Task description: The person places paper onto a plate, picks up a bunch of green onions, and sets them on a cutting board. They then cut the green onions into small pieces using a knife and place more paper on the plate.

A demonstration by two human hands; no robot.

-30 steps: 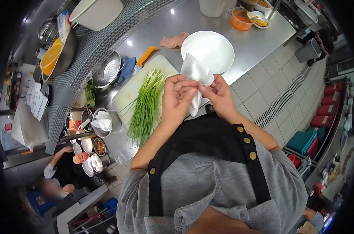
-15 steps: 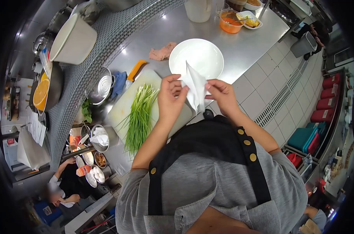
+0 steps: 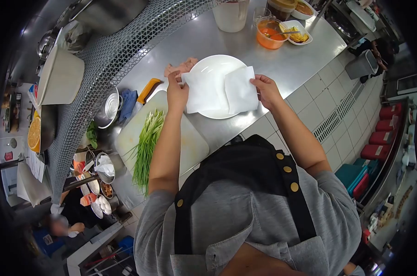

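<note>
A white paper towel [image 3: 241,92] is spread low over a round white plate [image 3: 217,60], covering much of its middle and front. My left hand [image 3: 177,95] pinches the towel's left edge, with the fingers beside the plate's left rim. On the opposite side, my right hand [image 3: 266,92] has the right edge between thumb and fingers. A raised fold runs down the towel's middle. Left of the plate, a bunch of long green chives [image 3: 148,149] lies on a white cutting board [image 3: 188,141], close to my left forearm.
A yellow-handled knife [image 3: 148,90], blue cloth [image 3: 128,104] and crumpled pinkish cloth [image 3: 181,67] lie on the steel counter [image 3: 176,37]. Farther back stand a tub of orange sauce [image 3: 269,37] and a white bowl [image 3: 302,39]. A mesh-covered shelf [image 3: 107,55] runs along the left. Another person [image 3: 70,209] is at lower left.
The paper towel was bunched between my hands near my body; now it is opened out over the plate. Both hands have moved forward and apart.
</note>
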